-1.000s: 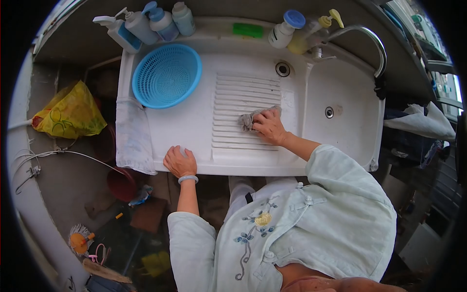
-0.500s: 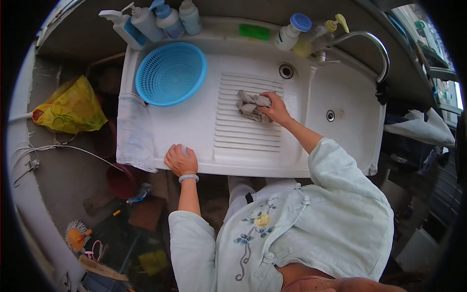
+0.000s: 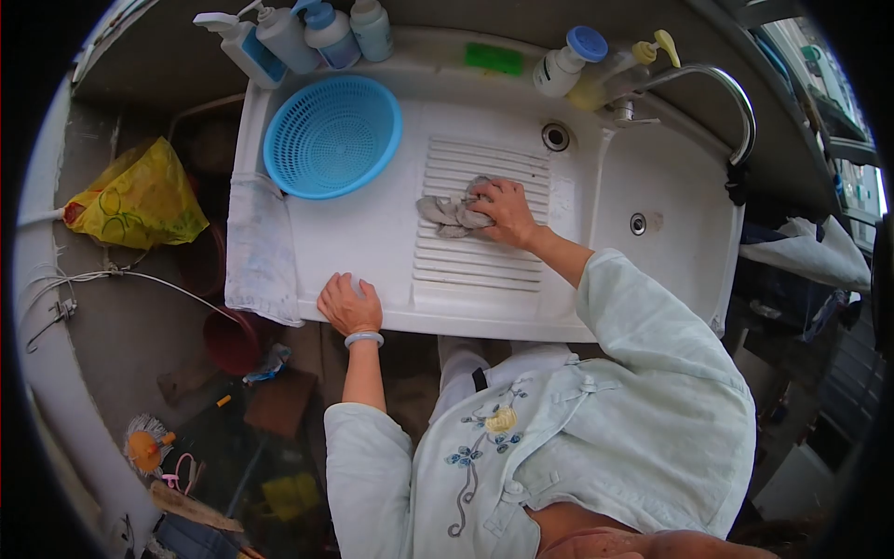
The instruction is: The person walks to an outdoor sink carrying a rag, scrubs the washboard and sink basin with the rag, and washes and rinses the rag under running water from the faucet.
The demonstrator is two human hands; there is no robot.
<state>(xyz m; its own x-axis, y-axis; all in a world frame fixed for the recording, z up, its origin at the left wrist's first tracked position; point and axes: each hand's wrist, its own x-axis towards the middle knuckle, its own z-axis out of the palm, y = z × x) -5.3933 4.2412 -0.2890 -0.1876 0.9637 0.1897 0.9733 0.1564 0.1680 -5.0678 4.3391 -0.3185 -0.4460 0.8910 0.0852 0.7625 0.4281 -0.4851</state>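
Note:
A crumpled grey cloth [image 3: 449, 214] lies on the ribbed washboard [image 3: 475, 270] of the white sink [image 3: 363, 252]. My right hand [image 3: 506, 212] is closed over the cloth's right side and presses it against the ridges, hiding part of it. On the front rim at the left, my left hand [image 3: 350, 304] rests with its fingers laid over the edge and nothing in it. A pale bracelet [image 3: 363, 339] circles that wrist. To the upper left of both hands sits a blue plastic colander [image 3: 335, 140], holding nothing.
Several pump bottles [image 3: 285, 39] line the back left rim; a blue-capped bottle [image 3: 559, 73] and a yellow-pump bottle [image 3: 605, 84] stand near the faucet [image 3: 745, 102]. A green block [image 3: 494, 59] lies between. A whitish cloth [image 3: 261, 247] drapes the left edge. The basin [image 3: 666, 186] is at right.
My right hand has moved left and slightly toward me along the washboard, with the cloth bunched under it. My left hand stays on the rim. The view has shifted slightly.

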